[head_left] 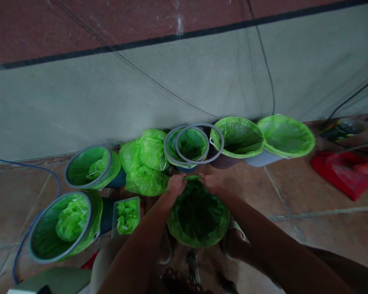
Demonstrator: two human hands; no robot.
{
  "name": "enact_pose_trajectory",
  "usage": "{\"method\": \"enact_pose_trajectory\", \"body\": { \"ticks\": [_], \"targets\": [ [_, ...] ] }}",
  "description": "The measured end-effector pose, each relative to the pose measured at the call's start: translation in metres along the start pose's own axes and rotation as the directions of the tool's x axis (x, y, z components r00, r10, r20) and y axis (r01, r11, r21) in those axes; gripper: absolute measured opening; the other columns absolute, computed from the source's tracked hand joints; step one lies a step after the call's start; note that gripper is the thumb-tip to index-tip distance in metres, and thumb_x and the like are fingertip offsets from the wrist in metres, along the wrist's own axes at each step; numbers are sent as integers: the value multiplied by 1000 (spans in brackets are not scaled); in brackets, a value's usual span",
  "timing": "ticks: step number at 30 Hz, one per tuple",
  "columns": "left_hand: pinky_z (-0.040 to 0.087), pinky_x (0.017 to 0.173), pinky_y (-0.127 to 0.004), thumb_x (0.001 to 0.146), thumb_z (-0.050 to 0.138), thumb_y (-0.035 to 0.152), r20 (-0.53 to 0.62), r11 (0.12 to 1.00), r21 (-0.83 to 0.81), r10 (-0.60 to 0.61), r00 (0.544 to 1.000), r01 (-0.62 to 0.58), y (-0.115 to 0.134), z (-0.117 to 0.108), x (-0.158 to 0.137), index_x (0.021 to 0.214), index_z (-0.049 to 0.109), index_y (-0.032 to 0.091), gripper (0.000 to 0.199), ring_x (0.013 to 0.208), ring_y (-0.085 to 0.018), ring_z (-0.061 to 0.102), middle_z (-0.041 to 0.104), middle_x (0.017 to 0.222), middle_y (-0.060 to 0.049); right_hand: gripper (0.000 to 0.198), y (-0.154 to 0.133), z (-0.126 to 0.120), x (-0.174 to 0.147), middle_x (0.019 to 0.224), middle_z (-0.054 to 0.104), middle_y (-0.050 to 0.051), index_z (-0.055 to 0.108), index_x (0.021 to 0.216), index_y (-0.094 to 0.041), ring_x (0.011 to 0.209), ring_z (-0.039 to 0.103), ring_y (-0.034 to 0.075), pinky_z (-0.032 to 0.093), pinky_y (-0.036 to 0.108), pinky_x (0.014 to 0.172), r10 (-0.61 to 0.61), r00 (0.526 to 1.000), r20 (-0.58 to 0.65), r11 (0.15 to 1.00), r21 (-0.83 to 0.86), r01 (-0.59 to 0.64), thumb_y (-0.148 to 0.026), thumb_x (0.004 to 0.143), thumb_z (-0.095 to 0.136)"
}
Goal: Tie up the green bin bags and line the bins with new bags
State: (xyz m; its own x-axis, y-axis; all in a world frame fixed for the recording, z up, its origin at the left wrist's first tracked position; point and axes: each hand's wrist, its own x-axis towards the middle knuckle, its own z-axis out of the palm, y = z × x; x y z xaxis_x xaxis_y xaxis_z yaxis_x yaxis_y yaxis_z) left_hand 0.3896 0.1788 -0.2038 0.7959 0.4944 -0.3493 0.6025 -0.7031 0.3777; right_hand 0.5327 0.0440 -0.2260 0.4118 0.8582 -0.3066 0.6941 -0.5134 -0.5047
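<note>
Between my feet stands a bin lined with a green bin bag [199, 241], its mouth facing up at me. My left hand [177, 184] grips the bag's far edge on the left, fingers closed over it. Close beside it, my right hand [211, 182] holds the same edge on the right. The liner is folded outward over the bin's rim nearest me. Just beyond my hands, two grey rings [200, 161] overlap on top of another green-lined bin [190, 143].
Against the wall are two more lined bins [237, 152] [286, 136]. Left of me lie full green bags [147, 179], two ringed bins [88, 163] [61, 228] and a clear tub [114, 220] of green bags. A red dustpan [340, 173] lies right; a blue cable [27, 228] runs left.
</note>
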Motion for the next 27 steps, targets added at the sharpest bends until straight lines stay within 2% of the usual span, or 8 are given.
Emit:
{"method": "enact_pose_trajectory", "body": {
  "ticks": [3, 6, 10, 14, 18, 21, 24, 27],
  "targets": [
    [47, 99, -32, 87, 60, 25, 34, 998, 28, -55, 998, 54, 4, -2, -2, 124, 62, 21, 37, 110, -23, 65, 71, 116, -10, 33, -2, -5, -3, 117, 70, 12, 63, 122, -18, 105, 65, 20, 45, 27, 90, 27, 999, 46, 999, -41, -25, -30, 99, 42],
    [47, 101, -34, 77, 73, 27, 25, 998, 5, -61, 998, 61, 2, -7, 0, 134, 54, 18, 61, 116, -25, 62, 65, 127, -12, 34, -2, -7, -16, 108, 72, 13, 64, 116, -16, 99, 67, 21, 45, 27, 84, 136, 991, 0, 990, -30, -136, -32, 101, 38],
    [47, 102, -35, 63, 84, 33, 1, 980, -195, -26, 1000, 26, -8, -24, 11, 138, 50, 15, 85, 119, -27, 60, 62, 134, -13, 37, -1, 8, -52, 103, 72, 13, 63, 118, -15, 94, 68, 22, 45, 28, 77, 381, 911, -160, 924, 94, -370, -31, 101, 34],
    [51, 97, -33, 75, 75, 34, 10, 885, -466, 6, 1000, 0, -16, -33, 25, 128, 60, 16, 58, 110, -22, 65, 69, 123, -8, 43, -3, 30, -88, 107, 71, 17, 53, 131, -12, 96, 69, 26, 47, 32, 78, 566, 803, -187, 820, 233, -524, -35, 100, 35],
    [51, 94, -29, 89, 59, 35, -35, 900, -435, 21, 999, -34, -4, -25, 27, 121, 66, 17, 37, 105, -18, 67, 73, 114, -7, 73, -7, 24, -94, 133, 59, 23, 35, 146, -5, 119, 60, 32, 47, 37, 94, 545, 776, -317, 835, 286, -469, -50, 90, 53],
    [48, 100, -30, 93, 54, 37, -61, 967, -232, 94, 994, -106, 13, -17, 22, 118, 67, 20, 33, 109, -19, 65, 72, 118, -6, 59, -9, 3, -74, 136, 58, 20, 47, 139, -9, 126, 55, 30, 42, 37, 103, 423, 830, -364, 904, 228, -361, -46, 95, 46],
    [45, 102, -32, 95, 52, 38, -70, 985, -35, 164, 984, -167, 27, -12, 18, 115, 68, 21, 31, 111, -20, 64, 71, 118, -6, 42, -9, -11, -47, 126, 66, 15, 56, 131, -13, 118, 61, 24, 43, 31, 99, 256, 936, -242, 964, 142, -227, -34, 99, 39],
    [46, 101, -32, 95, 51, 34, -17, 976, 84, 206, 978, -203, 30, -8, 15, 109, 68, 22, 26, 108, -20, 65, 72, 110, -6, 34, -6, -9, -31, 114, 72, 12, 64, 119, -17, 107, 66, 21, 45, 28, 92, 154, 983, -96, 988, 44, -151, -31, 100, 39]
  ]
}}
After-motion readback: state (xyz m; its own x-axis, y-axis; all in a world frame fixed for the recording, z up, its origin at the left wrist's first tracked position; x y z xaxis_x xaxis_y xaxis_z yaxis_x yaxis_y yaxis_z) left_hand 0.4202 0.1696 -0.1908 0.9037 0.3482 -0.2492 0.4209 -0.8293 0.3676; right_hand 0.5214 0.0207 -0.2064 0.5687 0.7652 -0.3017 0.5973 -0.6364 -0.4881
